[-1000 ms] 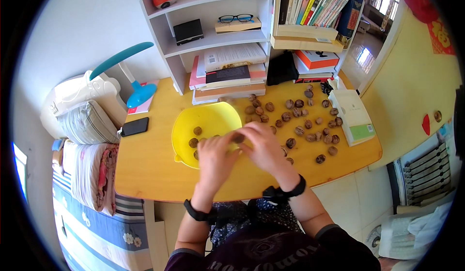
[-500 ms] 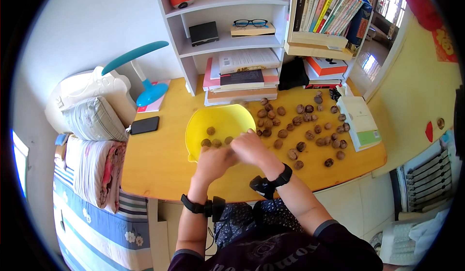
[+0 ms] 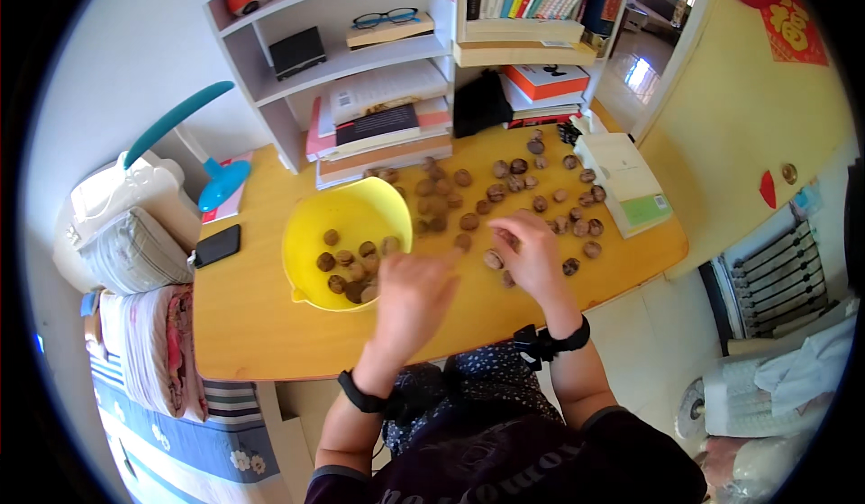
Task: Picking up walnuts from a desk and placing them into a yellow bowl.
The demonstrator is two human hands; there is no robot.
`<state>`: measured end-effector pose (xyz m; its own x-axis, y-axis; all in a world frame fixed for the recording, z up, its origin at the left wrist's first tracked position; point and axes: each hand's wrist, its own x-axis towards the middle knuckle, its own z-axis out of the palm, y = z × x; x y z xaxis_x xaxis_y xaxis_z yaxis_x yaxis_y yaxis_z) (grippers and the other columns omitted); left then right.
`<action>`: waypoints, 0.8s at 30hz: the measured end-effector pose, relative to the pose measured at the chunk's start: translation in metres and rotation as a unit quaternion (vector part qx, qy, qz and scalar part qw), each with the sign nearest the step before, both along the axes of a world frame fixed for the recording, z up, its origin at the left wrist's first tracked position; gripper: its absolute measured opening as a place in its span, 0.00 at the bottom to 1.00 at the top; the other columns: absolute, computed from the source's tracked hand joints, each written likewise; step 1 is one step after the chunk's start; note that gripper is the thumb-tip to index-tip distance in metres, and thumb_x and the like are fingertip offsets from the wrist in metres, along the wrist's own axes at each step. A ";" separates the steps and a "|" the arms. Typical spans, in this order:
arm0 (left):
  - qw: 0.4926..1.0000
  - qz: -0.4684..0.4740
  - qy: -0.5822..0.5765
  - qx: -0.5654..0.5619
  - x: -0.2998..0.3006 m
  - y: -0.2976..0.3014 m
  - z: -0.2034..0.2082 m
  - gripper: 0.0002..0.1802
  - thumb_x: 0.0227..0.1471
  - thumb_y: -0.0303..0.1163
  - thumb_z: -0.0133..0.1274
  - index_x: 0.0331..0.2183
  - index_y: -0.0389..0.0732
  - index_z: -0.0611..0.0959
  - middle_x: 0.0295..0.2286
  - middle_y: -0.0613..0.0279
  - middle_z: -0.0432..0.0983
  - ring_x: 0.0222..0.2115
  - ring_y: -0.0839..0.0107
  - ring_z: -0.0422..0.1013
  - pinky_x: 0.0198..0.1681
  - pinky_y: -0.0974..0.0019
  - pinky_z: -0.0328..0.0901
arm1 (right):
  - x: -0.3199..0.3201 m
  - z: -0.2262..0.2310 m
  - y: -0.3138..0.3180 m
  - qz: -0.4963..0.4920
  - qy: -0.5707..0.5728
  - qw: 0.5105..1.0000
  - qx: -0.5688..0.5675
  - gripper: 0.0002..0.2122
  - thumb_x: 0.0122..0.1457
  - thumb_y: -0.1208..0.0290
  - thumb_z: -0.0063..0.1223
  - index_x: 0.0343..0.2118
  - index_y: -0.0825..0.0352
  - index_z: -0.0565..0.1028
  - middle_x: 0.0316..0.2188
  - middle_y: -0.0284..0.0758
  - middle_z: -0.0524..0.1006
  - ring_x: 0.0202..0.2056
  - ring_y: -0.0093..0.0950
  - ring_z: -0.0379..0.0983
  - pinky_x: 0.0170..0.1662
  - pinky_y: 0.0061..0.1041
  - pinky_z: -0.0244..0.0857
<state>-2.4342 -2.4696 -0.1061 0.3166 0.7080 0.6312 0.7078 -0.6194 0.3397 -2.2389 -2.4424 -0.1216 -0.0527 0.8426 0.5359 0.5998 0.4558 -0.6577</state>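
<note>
"Phone, at the left of the worktop: flat, dark, rectangular. Behind it, a desk lamp with a smooth blue base and a curved teal head."

"Next item to the right?"

"Bowl. Yellow, smooth, apparently plastic, rim nearly round. Its small pouring lip points to the near left. Walnuts lie inside, gathered mostly toward the near side."

"Condition of the left hand?"

"Back upward at the bowl's near right rim, blurred. Whether it is open or gripping a walnut, I cannot tell."

"Walnuts outside the bowl?"

"Loose walnuts spread over the wood-toned worktop, from the bowl's right side across to a white box. Shells brown and ridged, round to slightly oval. They share no common direction; most long axes are too small to read."

"Right hand?"

"Low over the worktop among them, fingers and thumb bent toward each other, just beside a pale walnut. Contact or grip: cannot be told."

"And the box, last on the right?"

"Lying flat, green panel at its near end, long axis running from back left to near right."
</note>
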 end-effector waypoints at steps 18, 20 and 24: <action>0.975 -0.077 0.045 -0.203 0.065 0.011 -0.091 0.15 0.40 0.33 0.56 0.35 0.43 0.79 0.22 0.59 0.75 0.25 0.60 0.71 0.32 0.57 0.61 | 0.034 -0.070 -0.033 0.027 -0.109 0.982 -0.154 0.14 0.40 0.79 0.58 0.34 0.66 0.74 0.31 0.38 0.74 0.35 0.37 0.71 0.37 0.29 0.66; 0.976 -0.057 0.051 -0.204 0.057 0.005 -0.065 0.15 0.40 0.31 0.57 0.35 0.41 0.79 0.23 0.58 0.75 0.26 0.58 0.71 0.33 0.57 0.62 | 0.028 -0.053 -0.030 0.046 -0.071 0.987 -0.140 0.15 0.40 0.78 0.58 0.35 0.66 0.74 0.32 0.38 0.73 0.36 0.38 0.70 0.38 0.30 0.65; 0.998 -0.020 -0.006 -0.054 0.028 -0.003 -0.011 0.16 0.39 0.30 0.57 0.35 0.42 0.78 0.22 0.59 0.74 0.23 0.61 0.70 0.28 0.59 0.60 | -0.007 -0.002 -0.019 0.064 -0.037 0.997 -0.019 0.17 0.38 0.78 0.60 0.35 0.65 0.74 0.33 0.36 0.73 0.38 0.36 0.70 0.40 0.31 0.64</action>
<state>-2.4057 -2.4725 -0.1175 0.3392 0.7592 0.5555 0.6781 -0.6066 0.4151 -2.2457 -2.4617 -0.1235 -0.1993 0.8461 0.4943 0.5862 0.5072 -0.6318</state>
